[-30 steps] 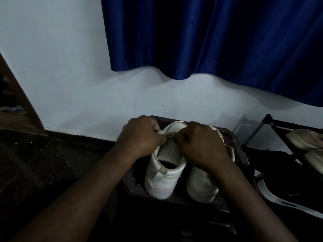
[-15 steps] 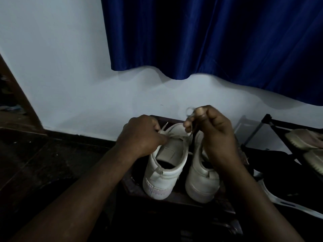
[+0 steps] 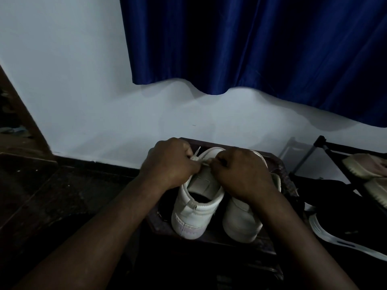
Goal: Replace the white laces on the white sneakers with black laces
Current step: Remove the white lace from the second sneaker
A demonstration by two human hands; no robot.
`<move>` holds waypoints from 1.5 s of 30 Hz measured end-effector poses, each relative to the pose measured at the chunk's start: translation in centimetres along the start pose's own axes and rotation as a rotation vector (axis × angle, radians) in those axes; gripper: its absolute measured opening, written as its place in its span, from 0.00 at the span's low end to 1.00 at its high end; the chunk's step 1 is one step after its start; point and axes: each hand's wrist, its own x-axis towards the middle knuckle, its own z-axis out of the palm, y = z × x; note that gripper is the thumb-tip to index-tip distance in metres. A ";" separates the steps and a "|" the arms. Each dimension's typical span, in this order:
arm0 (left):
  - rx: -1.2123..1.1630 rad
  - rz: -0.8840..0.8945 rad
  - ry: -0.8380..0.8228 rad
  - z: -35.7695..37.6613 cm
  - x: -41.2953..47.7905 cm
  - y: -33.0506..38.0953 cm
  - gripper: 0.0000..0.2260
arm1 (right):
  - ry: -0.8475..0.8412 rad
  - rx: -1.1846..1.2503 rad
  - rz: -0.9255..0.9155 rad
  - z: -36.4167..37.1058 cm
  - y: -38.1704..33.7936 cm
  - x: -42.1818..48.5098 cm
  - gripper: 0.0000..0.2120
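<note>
Both hands back on lace

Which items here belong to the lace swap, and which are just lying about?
Job: left hand, right hand, white lace they pinch, white sneaker under them, its mate.
Lying about: blue curtain, shoe rack, beige shoes, black shoe.

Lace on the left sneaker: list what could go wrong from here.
1. The left hand and right hand both pinch the lace. Neither seems to pin the sneaker, so a hard tug may tip it against the other sneaker or off the stand.
2. The scene is dim and the hands hide the eyelets, so the lace could snag unseen.
</note>
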 end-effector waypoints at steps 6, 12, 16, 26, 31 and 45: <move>-0.020 -0.019 -0.019 0.0 0.2 -0.2 0.08 | 0.268 1.304 0.186 -0.8 0.9 0.1 0.15; -0.025 -0.019 -0.011 0.3 0.2 -0.1 0.09 | 0.355 1.818 0.377 -2.5 0.5 -0.4 0.16; -0.012 -0.020 -0.005 0.4 0.3 0.0 0.09 | 0.329 1.012 0.262 -1.0 0.7 -0.2 0.12; -0.001 0.001 0.003 0.4 0.2 -0.2 0.09 | -0.013 0.032 0.045 -0.9 -0.5 -0.4 0.20; -0.008 0.000 -0.013 0.4 0.3 -0.2 0.07 | 0.020 0.251 0.048 -0.4 0.1 0.0 0.15; 0.051 0.025 0.010 -0.8 -0.5 0.0 0.08 | 0.290 1.003 0.191 -0.9 0.8 -0.5 0.10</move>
